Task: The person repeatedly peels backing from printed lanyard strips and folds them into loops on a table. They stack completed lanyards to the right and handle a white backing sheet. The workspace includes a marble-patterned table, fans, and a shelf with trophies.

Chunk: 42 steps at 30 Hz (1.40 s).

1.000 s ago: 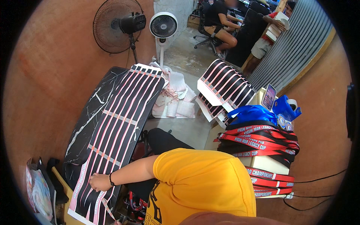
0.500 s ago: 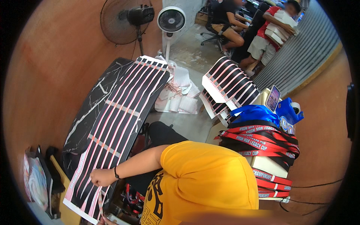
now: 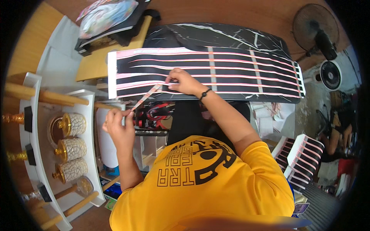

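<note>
A long sheet point(image 3: 185, 79) of black bands parted by thin white and pink-red lines lies across the table. My left hand point(image 3: 119, 122), off the sheet's near edge, is closed on the lower end of a narrow tape strip point(image 3: 145, 98), pale with reddish marks. The strip runs taut and slanting up to the sheet's near part. My right hand point(image 3: 185, 81) rests on the sheet just right of the strip's upper end, thumb and fingers bent together. Whatever lies between those fingertips is too small to make out. Greyish tape bands point(image 3: 212, 69) cross the sheet to its right.
Below the table edge sits a box of red and black ribbons point(image 3: 156, 113). At left stands a white shelf point(image 3: 93, 150) with gold-and-white trophy parts point(image 3: 73, 149). Striped sheets point(image 3: 304, 158) stack at right, near paper scraps point(image 3: 271, 117) and fans point(image 3: 330, 76). A plastic-wrapped bundle point(image 3: 110, 19) lies far left.
The view has swung left, so the table now runs across it. My left hand, barely visible before, shows fully with the strip drawn out. My right hand stays on the sheet.
</note>
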Motion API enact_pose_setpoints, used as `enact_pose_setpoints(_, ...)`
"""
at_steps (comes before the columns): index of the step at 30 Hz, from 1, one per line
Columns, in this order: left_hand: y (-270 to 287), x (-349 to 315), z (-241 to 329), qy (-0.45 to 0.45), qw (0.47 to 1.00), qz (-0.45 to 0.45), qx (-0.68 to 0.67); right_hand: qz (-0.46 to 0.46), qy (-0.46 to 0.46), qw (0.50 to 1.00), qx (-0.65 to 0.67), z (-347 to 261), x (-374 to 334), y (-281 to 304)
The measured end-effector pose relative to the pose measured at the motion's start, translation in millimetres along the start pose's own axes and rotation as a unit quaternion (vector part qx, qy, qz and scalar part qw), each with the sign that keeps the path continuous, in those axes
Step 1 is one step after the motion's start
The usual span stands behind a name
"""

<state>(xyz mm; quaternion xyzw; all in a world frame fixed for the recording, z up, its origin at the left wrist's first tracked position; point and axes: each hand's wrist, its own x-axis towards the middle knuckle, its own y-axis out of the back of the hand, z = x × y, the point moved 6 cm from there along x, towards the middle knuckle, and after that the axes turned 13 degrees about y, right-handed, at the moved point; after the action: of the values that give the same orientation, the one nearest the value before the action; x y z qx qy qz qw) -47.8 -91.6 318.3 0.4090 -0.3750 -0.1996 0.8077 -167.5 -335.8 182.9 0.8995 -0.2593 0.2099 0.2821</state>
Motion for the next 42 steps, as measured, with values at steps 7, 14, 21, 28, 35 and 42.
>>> enact_pose_setpoints(7,0.7,5.1,7.1,0.01,1.0,-0.006,-0.027,0.007,-0.027,0.999,-0.033,-4.5,2.5,-7.0)
enact_pose_setpoints(14,3.2,1.4,17.5,-0.03,0.998,-0.027,-0.043,0.045,-0.071,0.98,-0.182,2.0,3.2,-21.4)
enact_pose_setpoints(21,14.5,-5.6,17.3,-0.018,0.998,-0.064,-0.011,0.03,-0.107,0.975,-0.192,0.6,5.2,-21.0)
enact_pose_setpoints(28,15.1,-14.4,-8.7,-0.018,1.0,-0.02,-0.012,0.025,0.037,0.962,-0.269,0.3,-1.2,-28.0)
enact_pose_setpoints(35,20.7,-35.9,68.4,-0.403,0.902,-0.155,-0.024,-0.041,-0.123,0.949,-0.287,44.5,13.9,-56.6)
enact_pose_setpoints(42,6.9,-39.4,35.7,-0.374,0.859,-0.343,0.071,0.086,-0.061,0.943,-0.316,50.7,16.1,-61.9)
